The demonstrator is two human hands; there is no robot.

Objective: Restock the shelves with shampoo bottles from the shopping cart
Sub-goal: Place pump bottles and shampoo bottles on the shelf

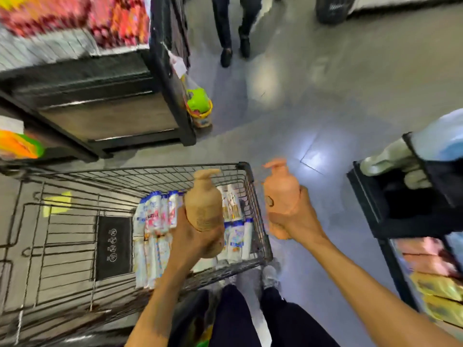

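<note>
left hand [193,239] curled round tan bottle [203,201] | right hand [295,216] curled round blurred orange bottle [279,189] | cart [150,169] labels unreadable

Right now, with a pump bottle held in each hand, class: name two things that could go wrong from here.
1. The left grip wraps only the lower end of the tan bottle; it might tip and fall onto the white bottles in the cart.
2. A passer-by's legs are ahead in the aisle; a bump could knock the orange bottle from the right grip.
</note>
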